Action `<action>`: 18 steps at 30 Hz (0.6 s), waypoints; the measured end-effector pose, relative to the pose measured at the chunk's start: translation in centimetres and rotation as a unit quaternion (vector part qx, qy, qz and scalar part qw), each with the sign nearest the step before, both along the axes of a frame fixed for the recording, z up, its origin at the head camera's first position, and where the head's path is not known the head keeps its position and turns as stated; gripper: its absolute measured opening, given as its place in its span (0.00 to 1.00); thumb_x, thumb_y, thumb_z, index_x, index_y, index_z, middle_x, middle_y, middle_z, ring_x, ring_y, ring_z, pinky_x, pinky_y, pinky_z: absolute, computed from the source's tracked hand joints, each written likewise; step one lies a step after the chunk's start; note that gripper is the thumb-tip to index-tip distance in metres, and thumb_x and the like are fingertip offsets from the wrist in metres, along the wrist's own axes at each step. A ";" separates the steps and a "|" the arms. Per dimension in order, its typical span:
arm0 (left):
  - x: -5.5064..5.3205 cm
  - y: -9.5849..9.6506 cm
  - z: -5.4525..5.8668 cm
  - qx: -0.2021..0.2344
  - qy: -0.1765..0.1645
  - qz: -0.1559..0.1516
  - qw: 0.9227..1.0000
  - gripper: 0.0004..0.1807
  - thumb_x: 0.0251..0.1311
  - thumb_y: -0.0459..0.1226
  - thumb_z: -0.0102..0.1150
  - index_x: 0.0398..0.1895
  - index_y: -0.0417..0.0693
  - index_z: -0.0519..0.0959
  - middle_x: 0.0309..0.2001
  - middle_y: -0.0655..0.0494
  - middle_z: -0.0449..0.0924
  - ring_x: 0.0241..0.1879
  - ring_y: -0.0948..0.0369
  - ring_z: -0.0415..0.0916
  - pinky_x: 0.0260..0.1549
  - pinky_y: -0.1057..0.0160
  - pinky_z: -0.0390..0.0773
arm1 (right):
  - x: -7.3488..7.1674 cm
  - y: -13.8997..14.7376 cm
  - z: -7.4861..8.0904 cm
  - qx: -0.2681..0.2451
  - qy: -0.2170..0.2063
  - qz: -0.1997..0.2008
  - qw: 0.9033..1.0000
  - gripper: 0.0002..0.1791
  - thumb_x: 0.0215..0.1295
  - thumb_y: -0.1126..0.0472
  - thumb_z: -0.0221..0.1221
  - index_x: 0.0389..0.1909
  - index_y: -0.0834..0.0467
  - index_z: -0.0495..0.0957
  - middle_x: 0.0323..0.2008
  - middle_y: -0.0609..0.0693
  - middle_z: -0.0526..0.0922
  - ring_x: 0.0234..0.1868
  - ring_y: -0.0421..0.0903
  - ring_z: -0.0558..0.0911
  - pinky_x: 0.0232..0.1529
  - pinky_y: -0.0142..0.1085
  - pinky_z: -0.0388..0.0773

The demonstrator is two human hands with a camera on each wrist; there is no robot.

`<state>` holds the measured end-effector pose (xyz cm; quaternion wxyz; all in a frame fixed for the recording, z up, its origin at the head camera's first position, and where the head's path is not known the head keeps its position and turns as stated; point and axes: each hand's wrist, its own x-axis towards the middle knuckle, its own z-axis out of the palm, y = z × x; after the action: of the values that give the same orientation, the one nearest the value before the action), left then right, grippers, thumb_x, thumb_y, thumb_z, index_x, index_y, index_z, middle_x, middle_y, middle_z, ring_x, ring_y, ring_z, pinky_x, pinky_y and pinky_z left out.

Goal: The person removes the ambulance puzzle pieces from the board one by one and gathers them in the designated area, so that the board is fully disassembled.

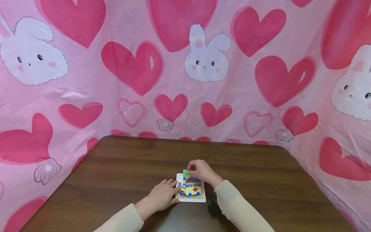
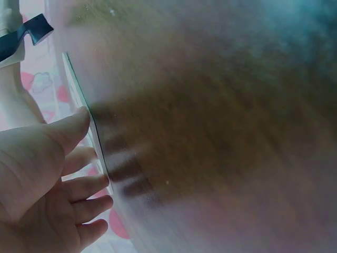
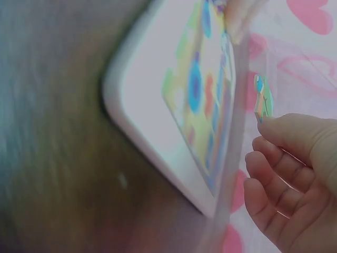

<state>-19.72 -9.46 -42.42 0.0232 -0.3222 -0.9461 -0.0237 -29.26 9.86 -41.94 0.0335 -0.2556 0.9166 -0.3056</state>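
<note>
Right hand (image 1: 203, 171) pinches a piece (image 1: 185, 174) over the far-left part of the puzzle (image 1: 192, 200); left hand (image 1: 162, 195), fingers extended, touches its left edge on the worktop (image 1: 130, 167). Probable step: piece fitting. Next move calls for edge alignment.

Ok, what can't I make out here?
Held piece: partly covered by the right hand, head view.
Black object: partly hidden by the right sleeve, head view.
Puzzle board: printed details blurred, right wrist view; face lost edge-on, left wrist view.
</note>
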 end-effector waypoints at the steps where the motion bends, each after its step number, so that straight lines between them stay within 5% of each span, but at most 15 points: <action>1: 0.0 0.0 0.0 0.001 0.001 0.000 1.000 0.27 0.55 0.52 0.59 0.55 0.48 0.77 0.55 0.46 0.74 0.55 0.48 0.69 0.55 0.52 0.65 | -0.1 0.3 0.2 -0.002 -0.002 -0.003 1.000 0.03 0.55 0.64 0.64 0.28 0.54 0.79 0.25 0.42 0.75 0.28 0.41 0.73 0.34 0.33 0.75; 18: 0.1 0.0 -0.2 0.002 0.018 -0.004 1.000 0.26 0.54 0.51 0.60 0.54 0.48 0.77 0.54 0.46 0.74 0.55 0.49 0.70 0.54 0.52 0.66 | -1.5 6.2 1.2 -0.030 0.014 -0.069 0.997 0.05 0.53 0.68 0.65 0.26 0.57 0.78 0.24 0.45 0.75 0.27 0.43 0.72 0.30 0.33 0.74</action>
<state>-19.67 -9.50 -42.64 0.0405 -0.3260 -0.9443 -0.0196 -30.80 16.04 -40.73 -0.0084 -0.1967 0.9230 -0.3307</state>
